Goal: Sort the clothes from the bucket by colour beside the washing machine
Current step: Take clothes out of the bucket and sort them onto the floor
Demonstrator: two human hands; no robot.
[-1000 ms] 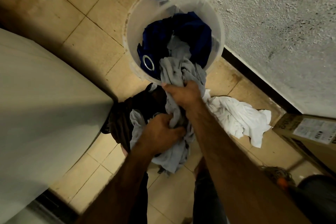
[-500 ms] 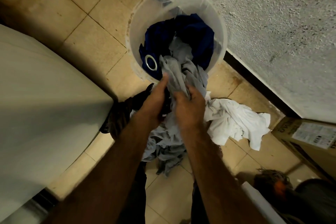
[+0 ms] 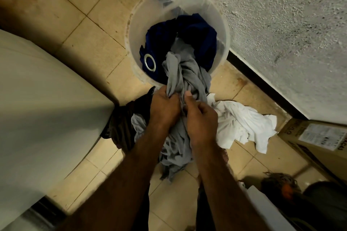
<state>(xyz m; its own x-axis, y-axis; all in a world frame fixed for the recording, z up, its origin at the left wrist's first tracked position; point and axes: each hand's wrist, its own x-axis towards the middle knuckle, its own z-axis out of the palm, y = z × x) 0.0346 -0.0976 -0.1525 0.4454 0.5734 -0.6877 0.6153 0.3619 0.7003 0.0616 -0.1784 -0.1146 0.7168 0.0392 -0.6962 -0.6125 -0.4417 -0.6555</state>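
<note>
A translucent white bucket [image 3: 139, 24] stands on the tiled floor against the wall. Inside lies a dark blue cloth [image 3: 199, 33] with a metal eyelet ring. A long grey garment [image 3: 182, 73] trails out over the bucket's near rim and hangs down past my wrists. My left hand [image 3: 164, 108] grips it just below the rim, and my right hand [image 3: 201, 116] grips it right beside. On the floor lies a white garment [image 3: 242, 124] to the right and a dark pile [image 3: 125, 118] to the left, by the washing machine [image 3: 47, 108].
A rough plastered wall [image 3: 281, 33] with a dark skirting runs along the right. A cardboard box [image 3: 317, 140] sits at the right edge, and a mop head [image 3: 277, 184] with dark things lies at the bottom right. Bare tiles [image 3: 65, 11] show to the upper left.
My left hand went up from lower on the grey garment to grip it beside my right hand near the bucket rim. More grey cloth now hangs out of the bucket.
</note>
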